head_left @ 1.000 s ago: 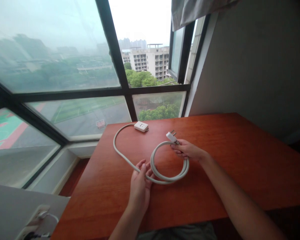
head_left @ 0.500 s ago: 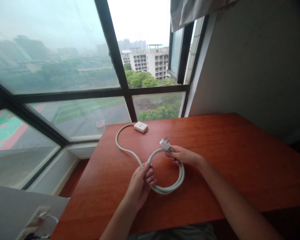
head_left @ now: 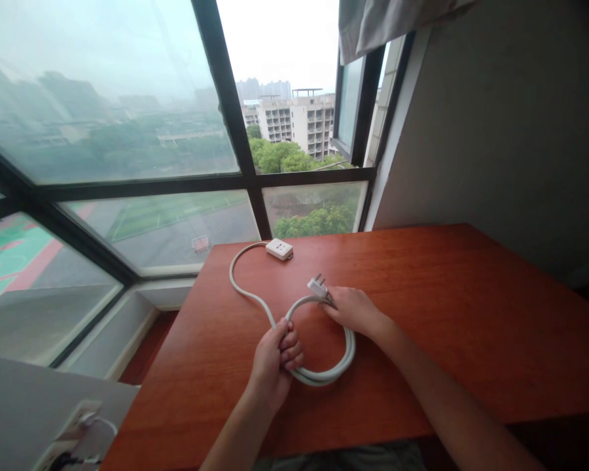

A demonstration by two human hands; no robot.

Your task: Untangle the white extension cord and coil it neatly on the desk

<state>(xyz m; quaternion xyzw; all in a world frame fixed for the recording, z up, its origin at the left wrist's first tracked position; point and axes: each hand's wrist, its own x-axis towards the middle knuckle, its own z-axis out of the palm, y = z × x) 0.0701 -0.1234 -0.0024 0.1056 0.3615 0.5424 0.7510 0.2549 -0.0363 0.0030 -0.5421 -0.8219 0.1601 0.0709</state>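
Note:
A white extension cord [head_left: 334, 366] lies on the red-brown wooden table [head_left: 446, 314], partly coiled into a loop. Its small white socket block [head_left: 279, 248] rests near the table's far edge by the window. My left hand [head_left: 275, 360] is closed around the cord where the loop crosses itself. My right hand [head_left: 356, 311] grips the loop just behind the white plug [head_left: 317, 286], whose prongs point up and away.
Large dark-framed windows [head_left: 245, 176] stand right behind the table's far edge. A grey wall [head_left: 495, 131] runs along the right. At the lower left, a wall outlet [head_left: 71, 428] with a white cable plugged in sits below table level.
Both hands have drawn closer together and the loop has tightened. My left hand went from resting on the cord to closing around it. The plug has shifted left and nearer to me.

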